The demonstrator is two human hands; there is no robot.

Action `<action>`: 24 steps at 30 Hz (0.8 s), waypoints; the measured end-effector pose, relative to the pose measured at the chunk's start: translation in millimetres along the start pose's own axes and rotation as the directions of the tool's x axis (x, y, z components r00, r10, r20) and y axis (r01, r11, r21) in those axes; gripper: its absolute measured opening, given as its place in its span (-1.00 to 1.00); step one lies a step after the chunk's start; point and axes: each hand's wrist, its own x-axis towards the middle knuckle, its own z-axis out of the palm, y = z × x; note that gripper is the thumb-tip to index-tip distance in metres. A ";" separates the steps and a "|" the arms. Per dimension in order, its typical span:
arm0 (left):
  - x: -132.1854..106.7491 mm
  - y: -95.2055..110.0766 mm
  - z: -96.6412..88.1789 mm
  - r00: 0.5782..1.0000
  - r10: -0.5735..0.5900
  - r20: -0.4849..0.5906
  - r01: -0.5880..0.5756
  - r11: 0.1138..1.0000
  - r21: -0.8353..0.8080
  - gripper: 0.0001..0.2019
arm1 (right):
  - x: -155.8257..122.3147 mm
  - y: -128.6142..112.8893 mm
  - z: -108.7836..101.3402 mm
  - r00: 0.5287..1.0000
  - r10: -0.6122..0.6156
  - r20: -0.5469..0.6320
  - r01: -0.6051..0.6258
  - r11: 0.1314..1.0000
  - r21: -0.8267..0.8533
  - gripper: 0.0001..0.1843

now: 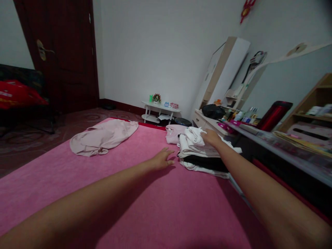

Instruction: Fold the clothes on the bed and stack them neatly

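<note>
A stack of folded clothes (204, 164), white with a black layer in it, lies at the right edge of the bed. On its top sits a bunched white garment (193, 136), and my right hand (211, 137) grips that garment's right side, fingers partly hidden by cloth. My left hand (163, 159) is open, fingers spread, just left of the stack and low over the pink bed cover (145, 200). Behind the stack rests a folded pale pink garment (173, 133). A pale pink shirt (103, 136) lies loosely spread at the bed's far left.
A dressing table (201, 121) with bottles and a black bag stands beyond the stack. Along the right runs a glass-like shelf edge (280, 152). A small white table (160, 107) is by the wall; a dark door (57, 52) is at left.
</note>
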 end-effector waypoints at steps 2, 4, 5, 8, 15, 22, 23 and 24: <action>-12.5 -16.5 -8.8 0.994 -0.049 -0.097 0.046 0.998 -0.033 -0.45 | -3.1 -18.1 0.5 0.990 -0.118 0.071 0.118 0.993 0.002 -0.49; -24.7 -32.9 -14.5 0.980 -0.094 -0.177 0.070 0.988 -0.141 -0.50 | -13.0 -40.0 7.2 0.956 -0.236 0.172 0.242 0.970 -0.015 -0.51; -30.6 -40.1 -16.5 0.972 -0.115 -0.203 0.070 0.975 -0.212 -0.53 | -18.4 -51.8 10.7 0.942 -0.253 0.220 0.267 0.963 -0.039 -0.52; -45.7 -54.3 -21.4 0.961 -0.146 -0.235 0.042 0.917 -0.396 -0.59 | -31.4 -91.1 15.9 0.957 -0.165 0.238 0.202 0.969 -0.140 -0.49; -58.0 -53.8 -30.8 0.939 -0.133 -0.316 0.005 0.926 -0.377 -0.67 | -90.3 -204.8 60.4 0.942 -0.334 0.024 0.321 0.923 0.212 -0.56; -60.2 -50.6 -42.3 0.914 -0.065 -0.402 0.059 0.998 -0.027 -0.64 | -120.1 -223.1 115.2 0.962 -0.265 0.072 0.196 0.847 0.493 -0.61; -61.3 -51.7 -48.2 0.910 -0.036 -0.413 0.069 0.996 0.065 -0.67 | -117.4 -219.2 117.5 0.956 -0.288 0.049 0.221 0.822 0.525 -0.62; -63.5 -53.6 -56.3 0.899 -0.017 -0.439 0.098 0.982 0.162 -0.69 | -114.7 -215.4 119.4 0.950 -0.310 0.027 0.244 0.797 0.553 -0.62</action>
